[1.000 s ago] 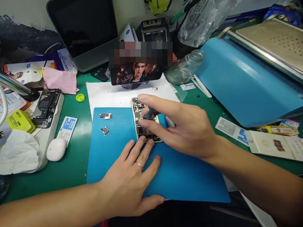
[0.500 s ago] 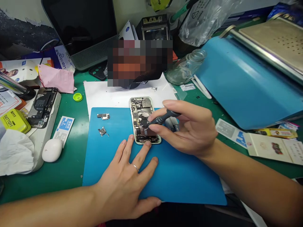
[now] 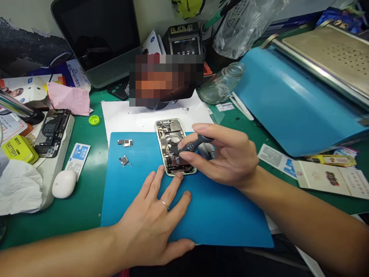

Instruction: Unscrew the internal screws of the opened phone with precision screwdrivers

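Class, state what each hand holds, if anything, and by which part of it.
The right hand pinches a dark screwdriver by its handle; the left hand grips nothing.

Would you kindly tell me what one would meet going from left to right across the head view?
Yellow box, white case, green cap, upper small metal part, pale-rimmed opened phone, glass jar, cream packet.

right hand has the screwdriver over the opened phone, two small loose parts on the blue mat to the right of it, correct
Not quite: the two small loose parts lie on the blue mat to the left of the opened phone, as the head view shows. The right hand does hold the screwdriver over that phone.
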### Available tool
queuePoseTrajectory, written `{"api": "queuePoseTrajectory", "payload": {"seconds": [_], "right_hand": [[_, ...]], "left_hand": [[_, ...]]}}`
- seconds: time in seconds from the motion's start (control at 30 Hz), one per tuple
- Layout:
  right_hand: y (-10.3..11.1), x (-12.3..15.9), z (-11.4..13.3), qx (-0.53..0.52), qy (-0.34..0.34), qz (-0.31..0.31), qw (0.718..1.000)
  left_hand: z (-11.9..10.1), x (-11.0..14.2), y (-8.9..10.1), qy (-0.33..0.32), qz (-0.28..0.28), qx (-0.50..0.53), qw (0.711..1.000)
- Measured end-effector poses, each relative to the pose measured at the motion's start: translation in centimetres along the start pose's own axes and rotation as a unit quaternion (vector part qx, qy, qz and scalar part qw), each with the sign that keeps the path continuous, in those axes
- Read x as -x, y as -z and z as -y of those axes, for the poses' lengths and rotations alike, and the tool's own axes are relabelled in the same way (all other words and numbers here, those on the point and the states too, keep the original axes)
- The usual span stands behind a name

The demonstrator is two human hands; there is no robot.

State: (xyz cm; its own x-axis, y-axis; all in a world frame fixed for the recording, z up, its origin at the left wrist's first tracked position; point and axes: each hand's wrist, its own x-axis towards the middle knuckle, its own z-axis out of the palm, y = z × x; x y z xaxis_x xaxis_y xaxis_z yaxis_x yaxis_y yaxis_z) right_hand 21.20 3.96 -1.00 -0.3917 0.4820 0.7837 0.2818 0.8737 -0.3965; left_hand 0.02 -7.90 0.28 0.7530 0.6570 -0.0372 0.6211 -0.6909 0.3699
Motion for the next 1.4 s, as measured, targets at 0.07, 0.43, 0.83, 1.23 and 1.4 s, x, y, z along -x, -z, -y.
{"api": "queuePoseTrajectory", "payload": {"seconds": [0.07, 0.43, 0.83, 1.23, 1.4], "right_hand": [[-0.1, 0.1, 0.1, -0.013, -0.001, -0.002, 1.0], [-1.1, 0.3, 0.7, -0.083, -0.009, 0.028, 0.996], [-1.3, 1.1, 0.3, -0.097, -0.037, 0.055, 0.993], [-1.3, 1.2, 0.3, -0.086, -0.031, 0.058, 0.994], [-1.3, 1.2, 0.2, -0.091, -0.029, 0.057, 0.994]], "left_hand": [[0.0, 0.0, 0.0, 0.0, -0.001, -0.001, 1.0], [0.0, -0.1, 0.1, 0.005, 0.003, 0.013, 1.0], [0.0, 0.0, -0.1, 0.007, -0.008, 0.013, 1.0], [0.0, 0.0, -0.1, 0.005, -0.007, 0.008, 1.0], [0.0, 0.0, 0.0, 0.002, -0.008, 0.0, 1.0]]}}
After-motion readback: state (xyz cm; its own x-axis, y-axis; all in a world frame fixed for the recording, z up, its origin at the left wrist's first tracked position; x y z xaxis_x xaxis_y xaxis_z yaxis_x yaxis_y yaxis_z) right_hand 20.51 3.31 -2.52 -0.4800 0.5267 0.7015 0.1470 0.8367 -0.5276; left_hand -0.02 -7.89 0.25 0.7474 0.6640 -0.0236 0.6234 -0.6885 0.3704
